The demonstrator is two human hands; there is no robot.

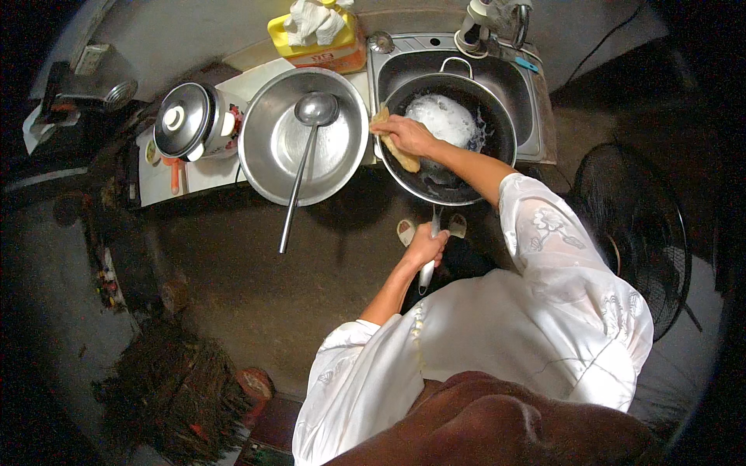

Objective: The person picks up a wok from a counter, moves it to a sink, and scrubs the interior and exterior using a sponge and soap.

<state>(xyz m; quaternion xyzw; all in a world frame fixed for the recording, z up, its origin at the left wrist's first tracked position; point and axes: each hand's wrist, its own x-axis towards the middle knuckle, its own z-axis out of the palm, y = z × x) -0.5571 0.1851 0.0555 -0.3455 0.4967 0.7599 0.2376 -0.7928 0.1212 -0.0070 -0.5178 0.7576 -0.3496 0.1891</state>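
Observation:
A dark wok [495, 116] with a pale rim rests over the sink, with white foam [441, 119] and some liquid inside it. Its white handle [426, 274] points towards me, and my left hand [427, 244] is closed around that handle. Pressed against the wok's left rim is a tan scrubbing cloth or sponge [407, 160], gripped by my right hand [408, 135]. Part of the cloth hangs inside the wok, and my fingers cover its middle. The wok's far loop handle [456, 65] stands over the basin.
Left of the wok, a large steel basin [262, 140] holds a ladle [316, 109] whose handle overhangs the counter front. Beyond are a lidded rice cooker [183, 122] and a yellow-capped jug [323, 55]. The steel sink [527, 125] has a faucet [520, 26]. A fan [632, 233] stands right.

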